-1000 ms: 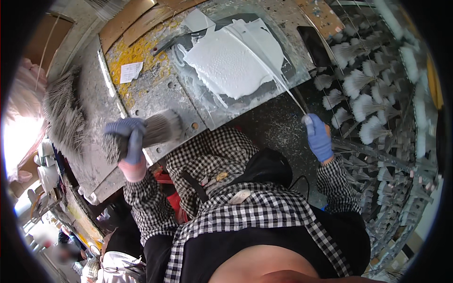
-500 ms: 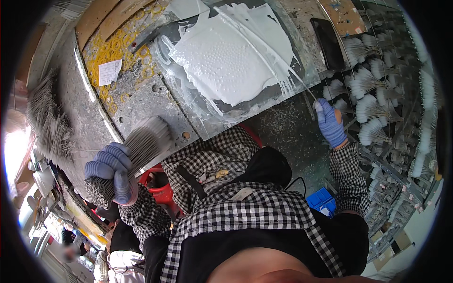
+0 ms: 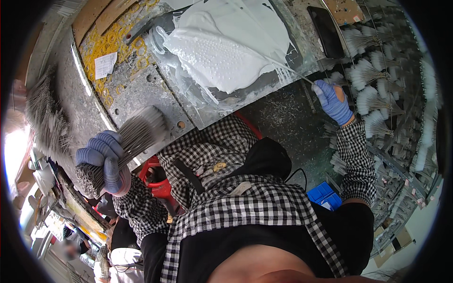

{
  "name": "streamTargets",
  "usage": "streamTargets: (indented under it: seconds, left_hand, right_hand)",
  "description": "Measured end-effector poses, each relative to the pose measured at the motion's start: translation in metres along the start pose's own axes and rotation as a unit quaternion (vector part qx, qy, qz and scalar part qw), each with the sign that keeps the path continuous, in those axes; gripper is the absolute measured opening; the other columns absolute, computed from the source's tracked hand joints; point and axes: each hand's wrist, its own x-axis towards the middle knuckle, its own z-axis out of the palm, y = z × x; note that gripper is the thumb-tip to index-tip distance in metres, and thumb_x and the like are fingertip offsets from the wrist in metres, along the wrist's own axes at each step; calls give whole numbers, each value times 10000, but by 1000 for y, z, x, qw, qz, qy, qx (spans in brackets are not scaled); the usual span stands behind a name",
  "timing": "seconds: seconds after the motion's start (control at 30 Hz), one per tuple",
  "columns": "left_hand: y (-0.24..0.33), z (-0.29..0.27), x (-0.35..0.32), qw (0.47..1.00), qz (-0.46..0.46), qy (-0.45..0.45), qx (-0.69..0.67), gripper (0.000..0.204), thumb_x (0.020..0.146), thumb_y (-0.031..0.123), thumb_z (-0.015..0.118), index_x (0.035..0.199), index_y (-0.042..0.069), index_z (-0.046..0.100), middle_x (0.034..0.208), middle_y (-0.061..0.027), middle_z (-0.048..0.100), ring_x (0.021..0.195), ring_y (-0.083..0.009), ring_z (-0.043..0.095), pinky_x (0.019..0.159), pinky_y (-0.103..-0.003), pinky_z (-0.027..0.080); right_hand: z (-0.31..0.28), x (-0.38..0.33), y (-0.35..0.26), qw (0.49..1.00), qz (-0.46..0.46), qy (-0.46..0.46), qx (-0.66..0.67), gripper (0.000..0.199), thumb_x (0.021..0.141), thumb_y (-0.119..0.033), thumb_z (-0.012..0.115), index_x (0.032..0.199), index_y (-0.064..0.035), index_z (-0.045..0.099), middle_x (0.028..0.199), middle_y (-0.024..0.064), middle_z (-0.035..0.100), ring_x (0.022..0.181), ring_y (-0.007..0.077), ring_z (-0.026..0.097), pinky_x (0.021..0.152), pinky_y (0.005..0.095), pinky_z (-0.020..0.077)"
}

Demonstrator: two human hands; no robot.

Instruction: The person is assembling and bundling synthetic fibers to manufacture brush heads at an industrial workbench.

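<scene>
In the head view, the white paste (image 3: 226,56), beyond and to the left of the right hand (image 3: 334,101), has just changed: its smooth part reaches farther left than half a second ago, and the pimpled patch has shrunk, with a rounded ridge between them. The thin strip (image 3: 297,74) stood out as a long diagonal line across the paste then; now only its near part shows clearly, the rest merging into the white. The right hand has come nearer the bench (image 3: 132,92) edge. My reading is that the strip is being drawn through the paste, levelling its surface.

The right hand is closed on the near end of the strip, fingers bent together, held off the bench just past its edge. The left hand (image 3: 101,158) is curled fully round a bundle of grey bristles (image 3: 144,129); its fanned end points away from the body, above the near part of the bench, and its packed end sticks out below the fist. That hold looks much the same as before.

Beyond the left hand lie yellow rings (image 3: 108,45) and a paper slip (image 3: 105,65); beyond the right hand is a black phone (image 3: 325,30), and to its right hang pale bristle tufts (image 3: 370,75).
</scene>
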Motion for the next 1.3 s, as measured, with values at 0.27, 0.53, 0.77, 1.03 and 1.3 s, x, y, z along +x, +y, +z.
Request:
streamTargets:
  seconds: [0.27, 0.53, 0.77, 1.03, 1.3]
  left_hand:
    - [0, -2, -1, 1000, 6, 0, 1, 265, 879, 72, 704, 906, 145, 451, 753, -10, 485, 681, -167, 485, 740, -381, 416]
    - [3, 1, -1, 1000, -5, 2, -19, 271, 877, 68, 719, 913, 143, 461, 770, -15, 493, 697, -169, 490, 764, -382, 443]
    - [5, 5, -1, 1000, 1, 8, -15, 261, 882, 53, 707, 899, 140, 461, 762, -14, 486, 685, -173, 485, 753, -385, 435]
    - [6, 2, -4, 998, 1, 47, -30, 280, 831, 15, 764, 958, 104, 530, 756, -45, 570, 693, -223, 587, 806, -447, 518]
    - [6, -1, -8, 999, 6, 34, -23, 281, 831, 15, 763, 943, 104, 520, 748, -49, 567, 684, -224, 582, 805, -448, 519]
  right_hand:
    - [-9, -22, -6, 999, 5, 40, 16, 145, 984, -110, 666, 1074, 4, 671, 773, 142, 694, 600, 274, 652, 572, 369, 510]
    - [6, -31, -51, 995, 80, 40, 44, 138, 992, -125, 660, 1022, 9, 672, 743, 143, 676, 590, 266, 650, 574, 359, 515]
    - [8, -43, -60, 987, 148, 49, 43, 167, 1017, -148, 631, 1025, 11, 682, 758, 142, 687, 623, 270, 667, 595, 350, 516]
    - [24, -52, -98, 982, 172, 25, 77, 202, 1034, -178, 608, 1036, 8, 687, 782, 153, 696, 639, 281, 668, 609, 362, 519]
    - [21, -50, -119, 967, 237, -10, 96, 235, 1050, -192, 580, 1029, 14, 690, 806, 150, 714, 667, 271, 683, 635, 363, 528]
